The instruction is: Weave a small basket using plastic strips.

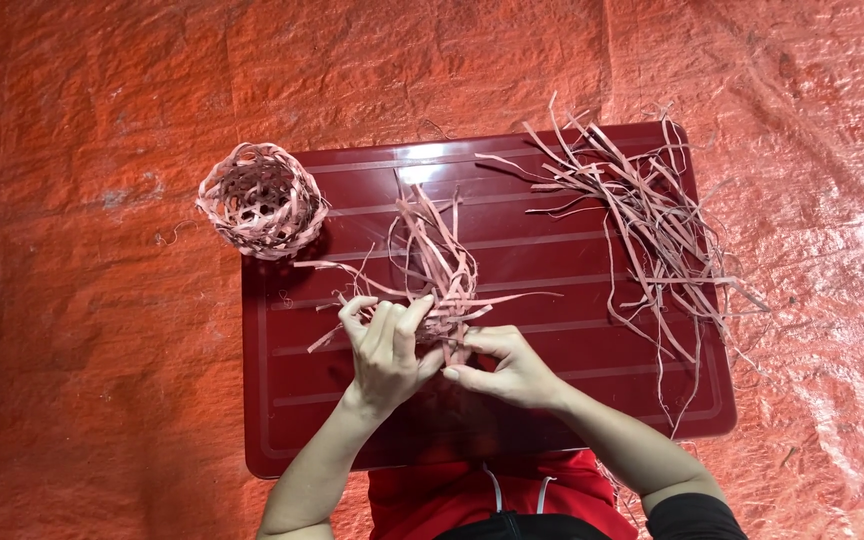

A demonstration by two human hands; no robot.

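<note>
1. An orange tarp (pixel 102 400) covers the whole floor, wrinkled and shiny.
2. A dark red counter (pixel 572 400) lies on it, low and grooved.
3. A loose pile of strips (pixel 652 220) sprawls over the counter's right end, well apart from the hands.
4. A small finished woven basket (pixel 262 200) sits at the counter's far left corner.
5. The half-woven bundle (pixel 440 270) lies at mid-counter, its near end between both hands.
6. The left hand (pixel 384 350) curls its fingers over the bundle; the right hand (pixel 510 368) pinches its strips from the side, forearms angled inward.
</note>
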